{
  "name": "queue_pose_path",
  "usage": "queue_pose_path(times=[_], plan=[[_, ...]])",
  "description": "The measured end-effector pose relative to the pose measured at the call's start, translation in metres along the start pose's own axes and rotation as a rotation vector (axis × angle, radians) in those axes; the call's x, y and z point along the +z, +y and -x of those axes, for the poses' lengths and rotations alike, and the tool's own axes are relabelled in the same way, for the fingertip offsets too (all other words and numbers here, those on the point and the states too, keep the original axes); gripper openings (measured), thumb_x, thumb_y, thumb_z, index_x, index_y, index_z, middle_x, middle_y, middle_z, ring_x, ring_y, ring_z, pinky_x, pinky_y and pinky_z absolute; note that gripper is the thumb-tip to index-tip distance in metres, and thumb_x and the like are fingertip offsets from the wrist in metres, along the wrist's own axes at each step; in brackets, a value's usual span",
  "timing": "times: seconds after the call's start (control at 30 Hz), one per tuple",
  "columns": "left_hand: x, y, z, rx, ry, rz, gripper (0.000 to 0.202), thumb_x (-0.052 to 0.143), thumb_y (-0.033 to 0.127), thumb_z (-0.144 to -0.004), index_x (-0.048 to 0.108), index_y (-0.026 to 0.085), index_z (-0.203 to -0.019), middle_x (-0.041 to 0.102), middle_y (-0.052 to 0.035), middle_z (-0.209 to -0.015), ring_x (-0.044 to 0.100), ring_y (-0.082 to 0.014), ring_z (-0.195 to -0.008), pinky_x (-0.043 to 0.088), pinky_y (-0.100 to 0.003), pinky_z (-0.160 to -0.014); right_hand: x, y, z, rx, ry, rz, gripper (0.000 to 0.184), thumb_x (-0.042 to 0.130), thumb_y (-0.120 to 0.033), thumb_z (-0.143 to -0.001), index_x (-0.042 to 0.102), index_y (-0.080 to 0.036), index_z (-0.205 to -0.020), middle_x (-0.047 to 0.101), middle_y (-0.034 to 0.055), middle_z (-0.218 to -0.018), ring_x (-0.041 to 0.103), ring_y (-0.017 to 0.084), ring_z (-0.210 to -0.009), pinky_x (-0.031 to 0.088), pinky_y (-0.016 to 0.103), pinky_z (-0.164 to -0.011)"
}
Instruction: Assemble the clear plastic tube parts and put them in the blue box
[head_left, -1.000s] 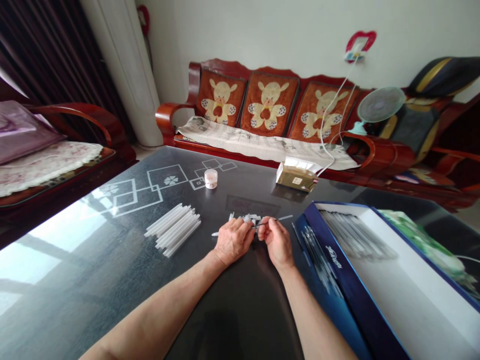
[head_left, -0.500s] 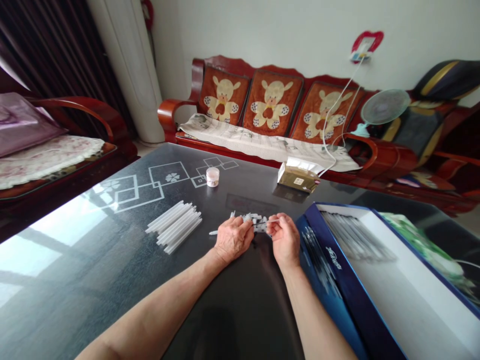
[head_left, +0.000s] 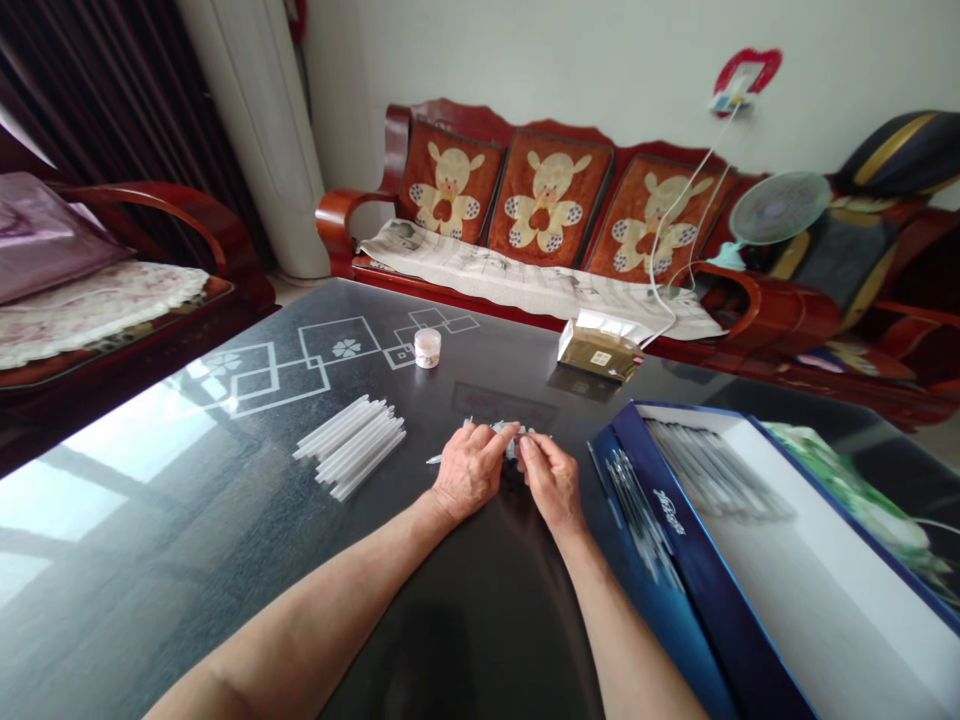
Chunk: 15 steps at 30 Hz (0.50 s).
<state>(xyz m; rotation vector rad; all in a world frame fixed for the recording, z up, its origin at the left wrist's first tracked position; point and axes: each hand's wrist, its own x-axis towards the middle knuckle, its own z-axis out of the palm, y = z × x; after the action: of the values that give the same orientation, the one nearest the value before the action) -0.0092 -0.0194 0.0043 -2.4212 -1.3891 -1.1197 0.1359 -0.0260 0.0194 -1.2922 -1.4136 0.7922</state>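
Note:
Over the dark tabletop, my left hand is closed around a thin pale pen-like tube, whose tip sticks out to the left. My right hand meets it fingertip to fingertip, thumb and fingers pinched together. Whatever lies in that pinch is too small and covered to make out. Just beyond the hands is a pile of small whitish pieces, partly hidden by the fingers. To the left lies a stack of translucent white tubes, side by side.
At the right stands a blue-edged box with a row of thin grey sticks inside. Dark thin rods lie along its near side. Farther back are a small white jar and a tissue pack.
My right hand has moved left and slightly up, so its fingertips now meet my left hand's. The thin piece that showed in its fingers is now out of sight.

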Motion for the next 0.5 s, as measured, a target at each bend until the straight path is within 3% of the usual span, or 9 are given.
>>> queue_pose_path(times=[0.23,0.37,0.5], plan=[[0.002,-0.002,0.001,-0.042,0.027,-0.044,0.037,0.038,0.018,-0.093,0.055,0.022,-0.127,0.058,-0.0051,-0.079,0.053,-0.0185,-0.075,0.045,-0.032,-0.071,-0.018,-0.009,0.000,-0.114,-0.275,0.545,0.017,0.059,-0.034,-0.078,0.060,-0.022,-0.066,0.063,-0.0011,-0.060,0.056,0.014,-0.055,0.041,0.026,-0.058],[0.006,-0.003,0.001,-0.042,0.061,-0.018,0.038,0.037,0.017,-0.093,0.050,0.017,-0.129,0.060,-0.0055,-0.080,0.055,-0.0188,-0.075,0.046,-0.034,-0.076,-0.020,-0.012,0.002,-0.076,-0.342,0.691,0.016,0.067,-0.036,-0.070,0.059,-0.022,-0.068,0.062,-0.0012,-0.061,0.055,0.015,-0.055,0.037,0.025,-0.055],[0.008,-0.003,0.001,-0.050,0.103,0.033,0.031,0.038,0.018,-0.094,0.050,0.013,-0.122,0.064,-0.0065,-0.084,0.058,-0.0190,-0.078,0.048,-0.035,-0.080,-0.017,-0.016,0.002,-0.040,-0.369,0.746,0.006,0.066,-0.025,-0.071,0.061,-0.021,-0.069,0.064,-0.0003,-0.062,0.056,0.014,-0.057,0.037,0.025,-0.055]])
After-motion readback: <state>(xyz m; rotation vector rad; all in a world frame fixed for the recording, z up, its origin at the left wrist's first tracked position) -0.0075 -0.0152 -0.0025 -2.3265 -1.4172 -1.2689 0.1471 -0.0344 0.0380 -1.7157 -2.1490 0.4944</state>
